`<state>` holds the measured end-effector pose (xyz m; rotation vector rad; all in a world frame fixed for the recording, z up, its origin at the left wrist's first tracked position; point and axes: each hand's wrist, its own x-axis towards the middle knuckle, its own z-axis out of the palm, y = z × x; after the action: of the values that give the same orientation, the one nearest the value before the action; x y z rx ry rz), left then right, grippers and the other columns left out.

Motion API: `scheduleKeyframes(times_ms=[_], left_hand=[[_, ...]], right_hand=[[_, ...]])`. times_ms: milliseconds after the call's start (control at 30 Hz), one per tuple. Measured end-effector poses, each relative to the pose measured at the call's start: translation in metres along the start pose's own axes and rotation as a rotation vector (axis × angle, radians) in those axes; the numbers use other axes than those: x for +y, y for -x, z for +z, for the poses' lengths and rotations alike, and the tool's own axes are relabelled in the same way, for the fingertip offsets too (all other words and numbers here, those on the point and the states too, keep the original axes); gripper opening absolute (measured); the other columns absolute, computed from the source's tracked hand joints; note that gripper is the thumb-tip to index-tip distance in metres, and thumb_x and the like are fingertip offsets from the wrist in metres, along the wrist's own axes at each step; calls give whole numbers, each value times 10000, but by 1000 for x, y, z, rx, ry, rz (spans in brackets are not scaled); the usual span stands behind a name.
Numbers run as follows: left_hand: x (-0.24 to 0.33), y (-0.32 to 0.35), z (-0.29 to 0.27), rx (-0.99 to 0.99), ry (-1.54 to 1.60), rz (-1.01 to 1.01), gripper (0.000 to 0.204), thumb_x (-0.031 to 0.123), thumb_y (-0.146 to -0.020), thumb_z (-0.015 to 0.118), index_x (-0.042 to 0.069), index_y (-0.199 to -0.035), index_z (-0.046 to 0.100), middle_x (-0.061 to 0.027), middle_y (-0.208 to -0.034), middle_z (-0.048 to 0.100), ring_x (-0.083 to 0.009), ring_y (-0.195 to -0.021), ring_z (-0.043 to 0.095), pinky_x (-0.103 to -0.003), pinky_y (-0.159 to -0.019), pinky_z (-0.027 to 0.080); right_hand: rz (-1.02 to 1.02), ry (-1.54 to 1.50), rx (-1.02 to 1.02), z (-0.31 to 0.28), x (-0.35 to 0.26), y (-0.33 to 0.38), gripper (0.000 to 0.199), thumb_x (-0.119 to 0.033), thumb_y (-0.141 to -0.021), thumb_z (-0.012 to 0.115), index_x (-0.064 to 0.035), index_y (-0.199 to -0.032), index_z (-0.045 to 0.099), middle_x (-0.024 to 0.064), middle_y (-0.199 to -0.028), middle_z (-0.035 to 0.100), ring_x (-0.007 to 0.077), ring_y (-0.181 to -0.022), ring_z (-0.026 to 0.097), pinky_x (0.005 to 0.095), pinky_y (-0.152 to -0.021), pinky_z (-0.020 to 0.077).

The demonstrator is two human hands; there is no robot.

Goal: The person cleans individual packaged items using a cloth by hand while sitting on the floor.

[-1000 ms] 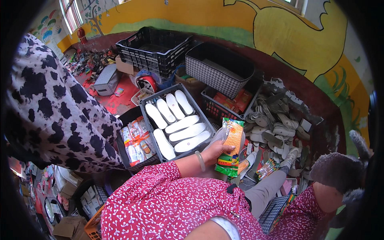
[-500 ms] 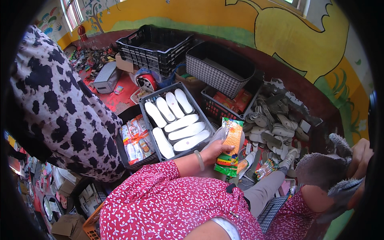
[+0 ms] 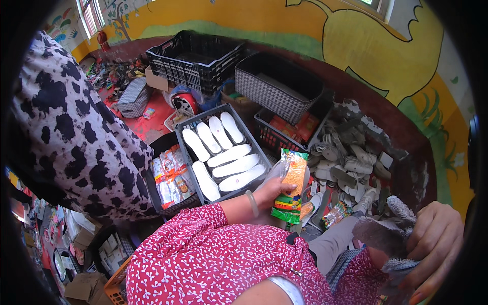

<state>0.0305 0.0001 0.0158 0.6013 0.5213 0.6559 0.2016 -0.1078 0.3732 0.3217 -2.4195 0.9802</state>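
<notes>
My left hand [image 3: 274, 191], a bangle on its wrist, is shut on a clear packet [image 3: 291, 186] with an orange and green printed card. It hovers just in front of a dark crate [image 3: 183, 127] holding several white insoles [image 3: 231, 166]. At the lower right, my right hand [image 3: 434, 241] grips a grey fuzzy insole [image 3: 382, 235]. My pink patterned sleeve [image 3: 213, 259] fills the lower middle.
A person in black-and-white spotted clothing [image 3: 66, 137] stands close on the left. A small crate of printed packets [image 3: 170, 178] sits beside the insole crate. Behind are a black slatted crate [image 3: 195, 58], a checked basket [image 3: 282, 86] and a heap of grey insoles [image 3: 351, 152].
My right hand has come further into view at the lower right, bringing the grey insole left and slightly down. The left hand keeps the packet in place. The spotted figure shifted a little.
</notes>
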Motion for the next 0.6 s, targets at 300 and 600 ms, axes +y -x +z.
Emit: scheduleKeyframes(times_ms=[300,600], left_hand=[[2,1,4,15,32,-11,276,111,-831,614,-2,-1067,527,-98,-929,623,-191,-809,632,-337,-744,531],[2,-3,-3,-69,89,24,351,118,-838,598,19,-1159,496,-103,-1006,616,-215,-885,622,-377,-812,513]], right_hand=[[-2,-171,-68,-3,24,15,204,-23,-811,623,2,-1011,653,166,-970,636,163,-564,538,201,-553,464],[909,-670,1833,95,169,149,229,-292,-866,540,-64,-861,561,70,-747,610,190,-617,593,301,-522,485]])
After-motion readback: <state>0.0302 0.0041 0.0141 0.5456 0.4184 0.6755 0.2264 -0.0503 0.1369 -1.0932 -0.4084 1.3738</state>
